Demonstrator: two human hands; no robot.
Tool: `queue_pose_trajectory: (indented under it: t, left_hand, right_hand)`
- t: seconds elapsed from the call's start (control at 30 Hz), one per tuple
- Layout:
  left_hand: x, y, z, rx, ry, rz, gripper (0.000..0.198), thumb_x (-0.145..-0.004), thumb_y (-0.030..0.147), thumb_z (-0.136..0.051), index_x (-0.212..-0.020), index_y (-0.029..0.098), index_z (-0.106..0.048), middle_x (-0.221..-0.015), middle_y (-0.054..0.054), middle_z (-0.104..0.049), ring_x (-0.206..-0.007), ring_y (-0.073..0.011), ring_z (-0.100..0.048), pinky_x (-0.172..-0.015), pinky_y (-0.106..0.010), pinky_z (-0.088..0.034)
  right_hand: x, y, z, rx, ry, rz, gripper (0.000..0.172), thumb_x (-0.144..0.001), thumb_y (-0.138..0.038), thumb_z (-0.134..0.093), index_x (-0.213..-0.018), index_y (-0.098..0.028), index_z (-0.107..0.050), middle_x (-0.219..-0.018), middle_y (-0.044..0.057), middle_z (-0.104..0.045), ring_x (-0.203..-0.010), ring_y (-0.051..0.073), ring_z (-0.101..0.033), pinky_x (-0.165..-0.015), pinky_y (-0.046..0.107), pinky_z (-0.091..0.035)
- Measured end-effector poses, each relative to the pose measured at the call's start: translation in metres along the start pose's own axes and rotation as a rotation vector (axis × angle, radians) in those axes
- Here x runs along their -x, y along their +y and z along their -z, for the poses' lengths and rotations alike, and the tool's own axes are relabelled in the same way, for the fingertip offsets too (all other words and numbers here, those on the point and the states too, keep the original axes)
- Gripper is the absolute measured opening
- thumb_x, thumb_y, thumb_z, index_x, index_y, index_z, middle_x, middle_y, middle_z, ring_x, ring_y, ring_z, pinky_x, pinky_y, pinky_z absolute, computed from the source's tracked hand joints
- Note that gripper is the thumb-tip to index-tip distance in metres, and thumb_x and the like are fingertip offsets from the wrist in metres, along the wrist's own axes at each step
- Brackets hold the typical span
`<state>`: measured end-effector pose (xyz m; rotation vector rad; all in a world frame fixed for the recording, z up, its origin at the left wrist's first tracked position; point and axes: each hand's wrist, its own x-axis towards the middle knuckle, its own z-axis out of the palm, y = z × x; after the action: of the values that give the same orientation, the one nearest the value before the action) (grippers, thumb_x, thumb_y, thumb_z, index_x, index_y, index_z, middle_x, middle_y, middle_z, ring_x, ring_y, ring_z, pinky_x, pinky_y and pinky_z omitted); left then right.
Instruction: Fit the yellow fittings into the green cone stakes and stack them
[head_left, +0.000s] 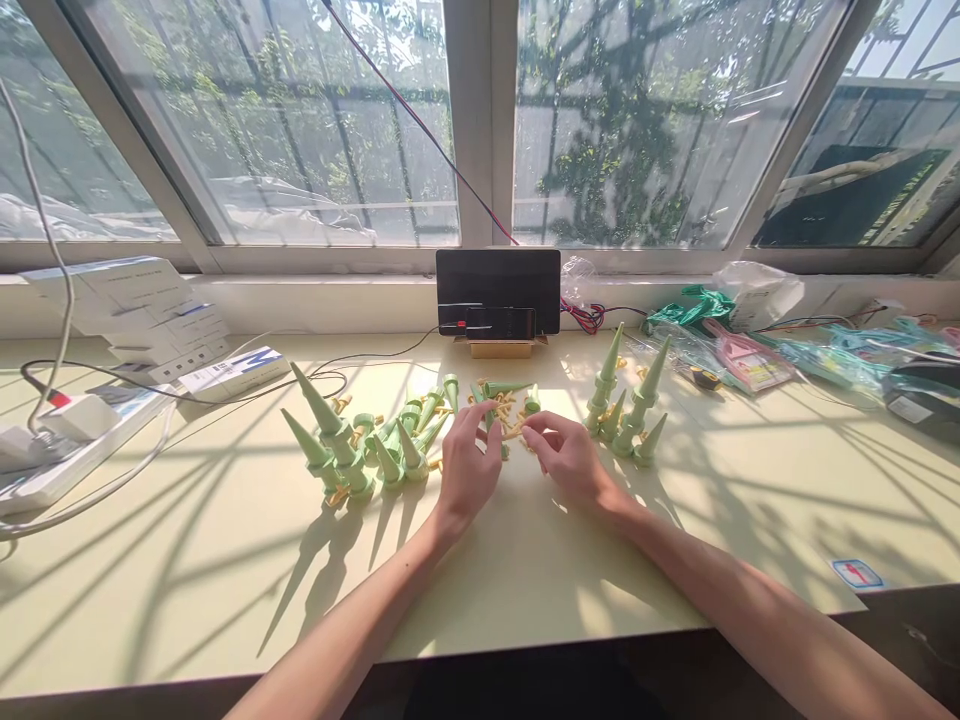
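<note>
Centre of frame: one small, yellow-tan, peg-like piece (513, 434), pinched by the bare right hand (568, 458), likely near one end to leave the other free; bare left hand (471, 455) curls alongside, its grip impossible to tell. Left and right of centre, pale-green, cone-topped, plastic-looking pieces (346, 458) occupy the cream table (525, 590), seemingly parted for hand room.
</note>
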<state>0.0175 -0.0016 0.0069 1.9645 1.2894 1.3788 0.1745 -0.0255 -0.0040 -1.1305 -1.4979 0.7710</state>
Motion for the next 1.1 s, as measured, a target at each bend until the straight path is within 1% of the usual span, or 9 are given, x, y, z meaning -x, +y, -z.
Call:
queue_pose_trajectory:
  t: [0.17,0.3,0.4,0.5,0.6,0.7,0.87,1.03,1.1]
  left_hand:
    - [0.0007,0.0020,0.0015,0.027,-0.016,0.014,0.029,-0.092,0.027,-0.053,-0.119,0.023,-0.060,-0.109,-0.005,-0.064,-0.068,-0.0112,-0.061,-0.054,-0.024,-0.051]
    - [0.0011,0.0044,0.0025,0.049,-0.025,0.041,0.038,-0.092,0.029,-0.053,-0.130,0.025,-0.054,-0.104,-0.006,-0.063,-0.067,-0.0115,-0.062,-0.052,-0.023,-0.050]
    - [0.0009,0.0042,0.0020,0.065,-0.031,0.045,0.041,-0.092,0.030,-0.054,-0.132,0.026,-0.050,-0.103,-0.006,-0.063,-0.064,-0.0105,-0.061,-0.051,-0.023,-0.050]
    - [0.0010,0.0032,0.0010,0.069,-0.031,0.046,0.041,-0.091,0.031,-0.054,-0.131,0.025,-0.048,-0.101,-0.005,-0.062,-0.061,-0.0100,-0.061,-0.051,-0.023,-0.049]
    - [0.0013,0.0026,0.0003,0.052,-0.035,0.055,0.039,-0.091,0.031,-0.055,-0.128,0.023,-0.049,-0.099,-0.004,-0.061,-0.061,-0.0104,-0.061,-0.051,-0.024,-0.049]
    - [0.0013,0.0026,0.0004,0.036,-0.038,0.055,0.037,-0.090,0.031,-0.055,-0.126,0.021,-0.051,-0.099,-0.005,-0.062,-0.063,-0.0109,-0.062,-0.052,-0.024,-0.049]
    - [0.0000,0.0021,0.0010,0.078,-0.055,0.093,0.039,-0.089,0.033,-0.058,-0.124,0.019,-0.053,-0.100,-0.006,-0.064,-0.065,-0.0121,-0.063,-0.051,-0.024,-0.050]
    - [-0.0010,0.0015,0.0003,0.152,-0.097,0.133,0.043,-0.086,0.040,-0.061,-0.123,0.018,-0.056,-0.096,-0.007,-0.067,-0.076,-0.0169,-0.067,-0.056,-0.026,-0.055]
    - [-0.0008,0.0012,0.0000,0.171,-0.125,0.152,0.045,-0.085,0.042,-0.063,-0.123,0.018,-0.058,-0.094,-0.008,-0.067,-0.081,-0.0187,-0.068,-0.058,-0.027,-0.056]
  right_hand:
    - [0.0001,-0.0020,-0.0003,0.017,-0.033,0.001,0.026,-0.092,-0.043,-0.056,-0.089,-0.018,-0.063,-0.075,0.001,-0.059,-0.048,0.009,-0.045,-0.044,0.024,-0.036]
    - [0.0005,-0.0043,-0.0005,0.034,-0.051,0.004,0.028,-0.092,-0.045,-0.056,-0.088,-0.019,-0.064,-0.074,0.001,-0.059,-0.049,0.010,-0.045,-0.045,0.025,-0.037]
    - [0.0011,-0.0054,-0.0004,0.056,-0.055,-0.001,0.030,-0.091,-0.048,-0.055,-0.088,-0.019,-0.065,-0.071,0.001,-0.058,-0.048,0.011,-0.045,-0.046,0.025,-0.037]
    - [0.0016,-0.0064,0.0004,0.074,-0.057,-0.008,0.030,-0.090,-0.048,-0.056,-0.089,-0.019,-0.065,-0.065,-0.001,-0.056,-0.048,0.011,-0.043,-0.047,0.025,-0.036]
    - [0.0017,-0.0078,0.0014,0.084,-0.067,-0.009,0.028,-0.090,-0.046,-0.057,-0.089,-0.020,-0.065,-0.061,-0.002,-0.053,-0.047,0.011,-0.041,-0.047,0.025,-0.035]
    - [0.0019,-0.0094,0.0020,0.099,-0.078,-0.001,0.026,-0.090,-0.045,-0.057,-0.089,-0.020,-0.065,-0.062,-0.002,-0.054,-0.047,0.010,-0.040,-0.048,0.025,-0.035]
    - [0.0021,-0.0096,0.0017,0.104,-0.071,0.000,0.026,-0.090,-0.045,-0.057,-0.089,-0.020,-0.064,-0.064,-0.002,-0.055,-0.047,0.010,-0.043,-0.048,0.025,-0.037]
    - [0.0011,-0.0048,0.0015,0.084,-0.028,-0.013,0.028,-0.091,-0.047,-0.056,-0.089,-0.020,-0.064,-0.063,-0.002,-0.053,-0.047,0.011,-0.044,-0.047,0.026,-0.037]
    - [0.0002,-0.0024,0.0013,0.069,-0.007,-0.017,0.028,-0.091,-0.047,-0.056,-0.089,-0.020,-0.064,-0.065,-0.002,-0.055,-0.048,0.012,-0.046,-0.047,0.026,-0.038]
